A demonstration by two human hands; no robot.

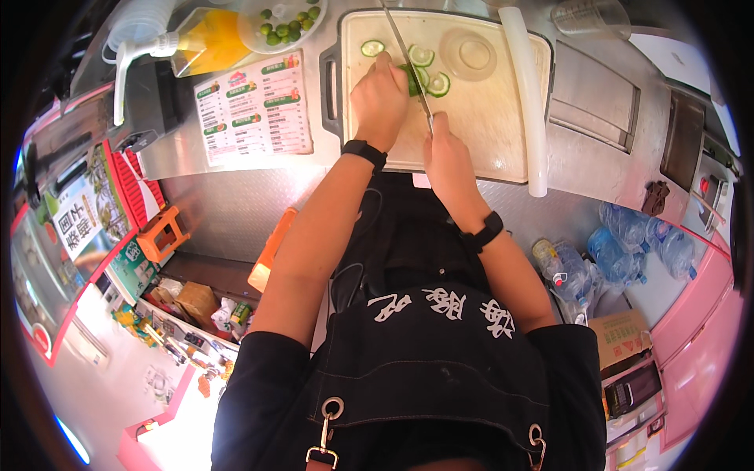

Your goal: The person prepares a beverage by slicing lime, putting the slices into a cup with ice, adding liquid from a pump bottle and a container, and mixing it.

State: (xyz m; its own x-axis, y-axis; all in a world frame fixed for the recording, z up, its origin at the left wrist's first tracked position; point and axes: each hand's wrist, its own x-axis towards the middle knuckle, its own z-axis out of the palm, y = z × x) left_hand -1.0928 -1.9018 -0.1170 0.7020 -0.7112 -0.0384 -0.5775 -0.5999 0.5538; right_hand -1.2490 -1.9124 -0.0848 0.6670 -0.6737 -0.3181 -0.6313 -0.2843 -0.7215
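My right hand [450, 154] grips the handle of a long kitchen knife [401, 43], its blade pointing away from me. Under the blade lies a green lime [413, 80], partly hidden by the blade and my fingers. Bent fingers of my left hand [382, 100] hold the lime from the left side. Cut lime slices lie around it: one round slice [372, 48] at the upper left, another [422, 56] right of the blade, and a third [438, 85] below that. All rest on a pale cutting board [489, 129] with a dark rim.
A clear round dish [469, 54] sits on the board, and a white roll [526, 106] lies along its right side. To the left are a printed menu sheet [254, 112], a bowl of small green citrus [288, 29] and a pump bottle of orange liquid [212, 42]. A measuring cup [591, 17] stands at the upper right.
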